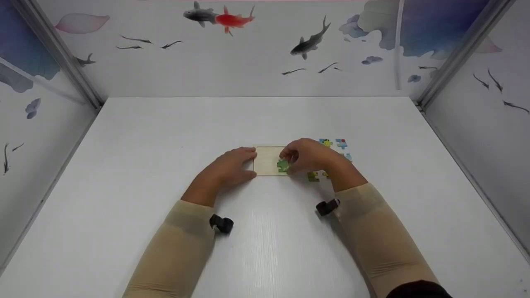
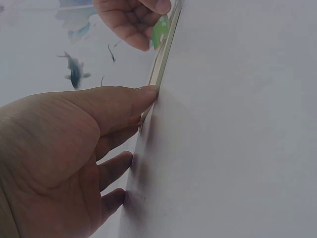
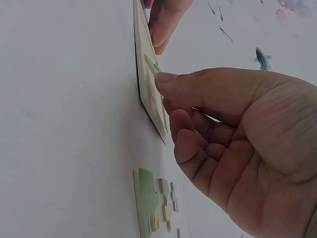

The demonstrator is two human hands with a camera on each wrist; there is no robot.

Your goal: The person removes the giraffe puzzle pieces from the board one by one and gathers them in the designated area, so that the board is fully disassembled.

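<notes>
In the head view a shallow wooden puzzle board (image 1: 266,160) with a thin raised rim lies flat on the table. My left hand (image 1: 236,165) rests at its left side, thumb and fingertips touching the edge. The left wrist view shows that thumb (image 2: 143,94) against the board's rim, the other fingers extended. Over the board's right part, my right hand (image 1: 306,155) pinches a green jigsaw piece (image 1: 283,166) between thumb and fingers. From the right wrist the held piece (image 3: 152,64) appears edge-on and tilted against the board; whether it touches the bottom is unclear.
Several loose jigsaw pieces (image 1: 341,143) lie right of the board, partly hidden by my right hand and forearm. A green piece (image 3: 145,198) stands out among them in the right wrist view. Printed walls enclose the white table (image 1: 165,124) at the back and sides.
</notes>
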